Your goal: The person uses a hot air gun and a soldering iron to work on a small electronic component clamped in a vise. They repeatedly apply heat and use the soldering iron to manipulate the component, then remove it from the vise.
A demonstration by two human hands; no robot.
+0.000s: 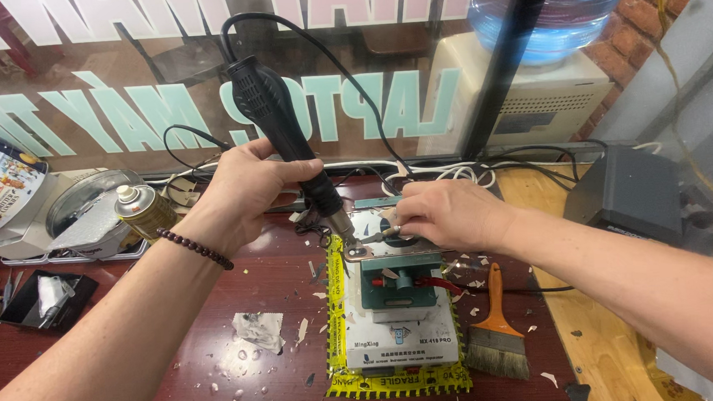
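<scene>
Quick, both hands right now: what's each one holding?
Left hand: closed around the black hot-air gun, nozzle down at the phone.
Right hand: pinched on a small tool, tip at the phone.

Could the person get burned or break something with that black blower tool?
Maybe. The left hand aims the black hot-air tool at the phone part clamped on the green holder, and the right hand works very close to the nozzle, so its fingers could get burned. The spray can sits close to the heat, which looks risky. Paper scraps on the table could also scorch.
</scene>
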